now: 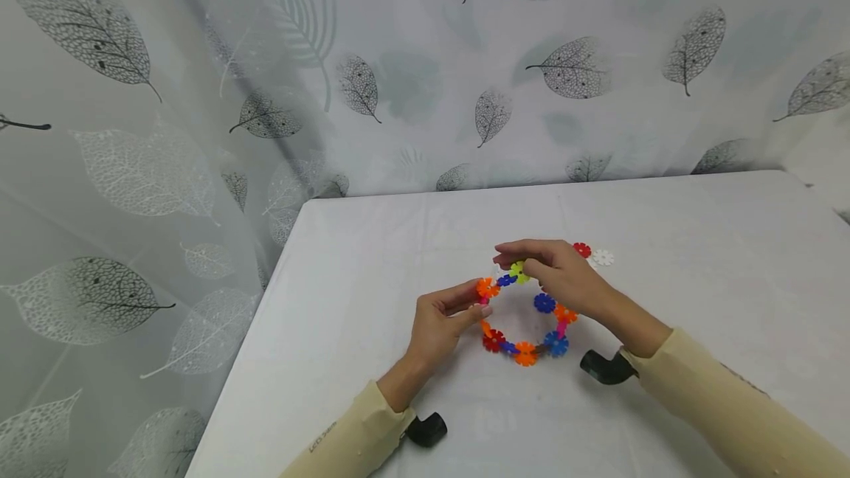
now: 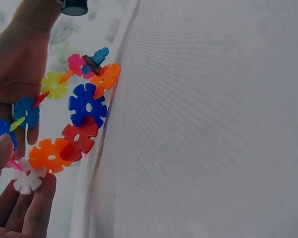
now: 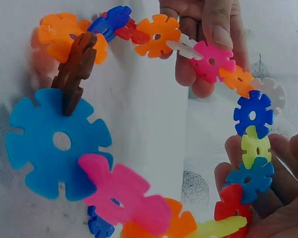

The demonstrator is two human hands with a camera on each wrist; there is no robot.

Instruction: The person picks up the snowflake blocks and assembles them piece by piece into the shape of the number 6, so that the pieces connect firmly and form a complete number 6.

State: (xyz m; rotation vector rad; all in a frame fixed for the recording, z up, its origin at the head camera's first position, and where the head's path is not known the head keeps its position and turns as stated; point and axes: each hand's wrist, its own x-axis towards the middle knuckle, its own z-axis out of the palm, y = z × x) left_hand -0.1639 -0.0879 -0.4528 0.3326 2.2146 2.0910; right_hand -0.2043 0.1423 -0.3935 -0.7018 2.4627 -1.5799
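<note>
A ring of interlocked coloured snowflake discs [image 1: 526, 319] is held just above the white table [image 1: 697, 257]. My left hand [image 1: 483, 299] pinches its left side at an orange disc [image 1: 487, 288]. My right hand [image 1: 514, 260] grips the top of the ring around a yellow-green disc [image 1: 518, 270]. In the right wrist view the ring [image 3: 59, 141] fills the frame, with left-hand fingers [image 3: 208, 29] on a pink disc and right-hand fingers [image 3: 283, 198] behind the blue and yellow discs. The left wrist view shows the ring [image 2: 85, 105] on edge beside the table.
A loose red disc [image 1: 582, 249] and a loose white disc [image 1: 602, 257] lie on the table just behind my right hand. A leaf-patterned curtain [image 1: 425, 72] hangs behind and to the left of the table. The table's left edge [image 1: 265, 301] is close to my left arm.
</note>
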